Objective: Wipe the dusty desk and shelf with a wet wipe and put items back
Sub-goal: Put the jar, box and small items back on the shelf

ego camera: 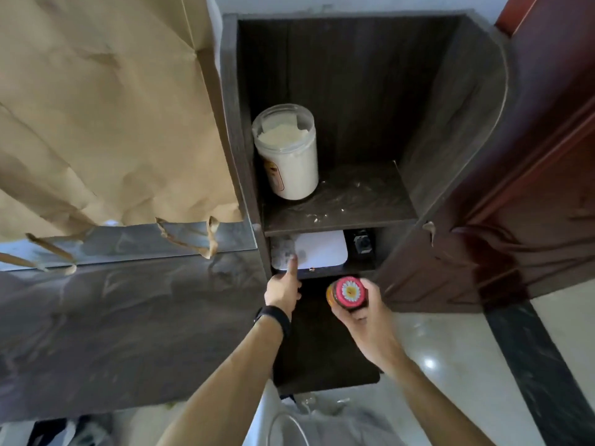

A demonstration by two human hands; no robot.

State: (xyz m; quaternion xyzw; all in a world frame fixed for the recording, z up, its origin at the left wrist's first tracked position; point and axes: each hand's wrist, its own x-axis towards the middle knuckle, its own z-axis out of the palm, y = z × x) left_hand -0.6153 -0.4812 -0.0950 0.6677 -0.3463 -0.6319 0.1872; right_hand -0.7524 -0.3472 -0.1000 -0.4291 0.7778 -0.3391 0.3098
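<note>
A clear tub (286, 152), nearly full of white powder, stands at 9 o'clock on the streaked upper shelf (354, 201). At 6 o'clock the right hand (370, 323) grips a pink-lidded jar (349, 292). The left hand (283, 292) has its forefinger out straight, touching a white box (322, 249) in the lower shelf, where a grey patch (283, 252), possibly the wipe, lies. Brown paper (96, 107) overhangs the dusty worktop (128, 317).

Single head view, steep downward look, close on shelf (338, 217) and desk (128, 317)

Torn brown paper (96, 107) hangs left, reddish door (547, 188) right, pale floor (450, 365) below.
</note>
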